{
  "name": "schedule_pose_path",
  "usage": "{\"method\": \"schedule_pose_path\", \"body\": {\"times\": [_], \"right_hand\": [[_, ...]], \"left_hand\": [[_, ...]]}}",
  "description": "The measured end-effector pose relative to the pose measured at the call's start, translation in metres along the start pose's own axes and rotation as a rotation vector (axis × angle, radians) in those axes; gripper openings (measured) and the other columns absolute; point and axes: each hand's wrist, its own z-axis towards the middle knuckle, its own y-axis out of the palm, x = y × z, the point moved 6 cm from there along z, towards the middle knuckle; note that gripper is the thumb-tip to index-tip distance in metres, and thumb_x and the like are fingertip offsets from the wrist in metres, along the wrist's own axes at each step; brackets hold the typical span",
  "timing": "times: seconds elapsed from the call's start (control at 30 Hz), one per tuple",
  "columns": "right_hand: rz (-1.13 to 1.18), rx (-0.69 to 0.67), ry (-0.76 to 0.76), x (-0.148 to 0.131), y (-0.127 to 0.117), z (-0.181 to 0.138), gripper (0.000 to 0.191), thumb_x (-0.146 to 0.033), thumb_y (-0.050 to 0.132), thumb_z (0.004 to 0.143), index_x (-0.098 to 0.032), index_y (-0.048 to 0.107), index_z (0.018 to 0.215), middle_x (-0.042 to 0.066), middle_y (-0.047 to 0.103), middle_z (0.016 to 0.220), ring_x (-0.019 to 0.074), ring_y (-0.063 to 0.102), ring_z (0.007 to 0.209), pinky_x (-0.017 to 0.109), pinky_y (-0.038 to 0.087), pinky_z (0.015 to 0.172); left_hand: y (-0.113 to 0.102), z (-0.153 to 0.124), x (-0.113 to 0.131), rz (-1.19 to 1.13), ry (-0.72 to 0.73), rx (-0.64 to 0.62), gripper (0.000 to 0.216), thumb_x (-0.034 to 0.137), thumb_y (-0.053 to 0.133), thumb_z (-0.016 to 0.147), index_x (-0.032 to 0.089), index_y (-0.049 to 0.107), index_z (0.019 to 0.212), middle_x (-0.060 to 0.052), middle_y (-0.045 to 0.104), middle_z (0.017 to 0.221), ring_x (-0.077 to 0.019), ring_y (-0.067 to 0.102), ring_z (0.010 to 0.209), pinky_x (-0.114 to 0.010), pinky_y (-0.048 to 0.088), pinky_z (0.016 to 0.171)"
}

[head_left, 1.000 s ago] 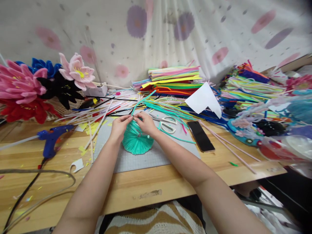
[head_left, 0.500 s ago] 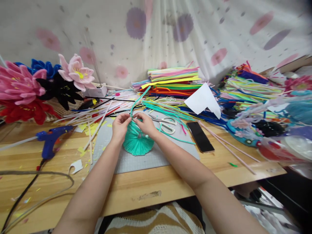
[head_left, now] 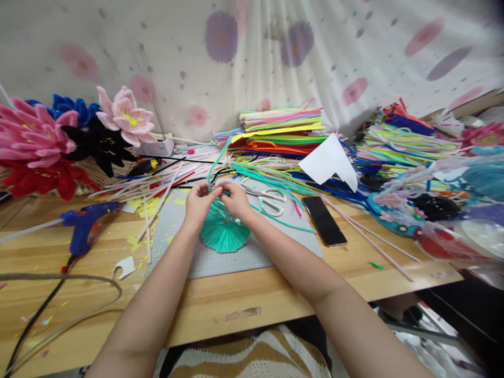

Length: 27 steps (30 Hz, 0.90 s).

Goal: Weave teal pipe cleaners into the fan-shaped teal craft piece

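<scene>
A teal fan-shaped bundle of pipe cleaners [head_left: 225,235] rests on a grey cutting mat [head_left: 236,257]. My left hand [head_left: 198,203] and my right hand [head_left: 235,199] meet at its top, both pinching it. A single teal pipe cleaner [head_left: 214,163] rises from between my fingers and curves up toward the back. My fingers hide the spot where the bundle is gathered.
Scissors [head_left: 271,199] and a black phone [head_left: 325,220] lie right of my hands. A blue glue gun [head_left: 82,223] with its cable sits at left. Plush flowers [head_left: 71,142] stand at far left. Stacks of coloured pipe cleaners [head_left: 281,128] fill the back and right.
The free end of the teal pipe cleaner has swung left and more upright. My hands have drawn closer together over the bundle.
</scene>
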Motion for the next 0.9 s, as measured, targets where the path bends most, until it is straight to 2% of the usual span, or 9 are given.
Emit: {"method": "schedule_pose_path", "body": {"times": [0.17, 0.5, 0.73, 0.9], "right_hand": [[0.167, -0.018, 0.063, 0.007, 0.005, 0.001, 0.012, -0.015, 0.053, 0.070, -0.017, 0.064, 0.072, 0.001, 0.066, 0.077, 0.0143, 0.059, 0.079, 0.027, 0.044, 0.079], [0.346, -0.014, 0.244, 0.010, 0.002, 0.002, 0.006, -0.015, 0.062, 0.062, -0.016, 0.064, 0.068, -0.001, 0.066, 0.072, 0.0137, 0.060, 0.075, 0.028, 0.045, 0.080], [0.228, 0.050, 0.254, 0.011, -0.002, 0.003, 0.005, -0.015, 0.060, 0.064, -0.017, 0.063, 0.068, -0.001, 0.065, 0.072, 0.0129, 0.058, 0.074, 0.029, 0.044, 0.081], [0.197, 0.050, 0.259, 0.015, -0.003, 0.005, 0.005, -0.016, 0.058, 0.066, -0.017, 0.062, 0.069, -0.001, 0.064, 0.073, 0.0127, 0.058, 0.075, 0.029, 0.044, 0.080]], "left_hand": [[0.000, -0.002, 0.001, 0.111, 0.073, 0.047, 0.027, 0.031, 0.074, 0.053, 0.015, 0.058, 0.068, 0.002, 0.055, 0.061, -0.0086, 0.047, 0.056, -0.022, 0.038, 0.058], [0.000, -0.005, 0.004, -0.061, 0.100, 0.103, 0.025, 0.028, 0.070, 0.057, 0.015, 0.056, 0.074, 0.000, 0.058, 0.070, -0.0106, 0.054, 0.066, -0.024, 0.043, 0.066], [-0.002, 0.004, -0.008, 0.008, -0.004, 0.118, 0.023, 0.026, 0.068, 0.055, 0.015, 0.057, 0.072, 0.001, 0.057, 0.064, -0.0096, 0.052, 0.059, -0.023, 0.041, 0.061], [-0.006, 0.005, -0.015, 0.171, -0.068, 0.070, 0.023, 0.035, 0.067, 0.057, 0.014, 0.063, 0.066, -0.001, 0.059, 0.060, -0.0105, 0.051, 0.056, -0.023, 0.038, 0.056]]}}
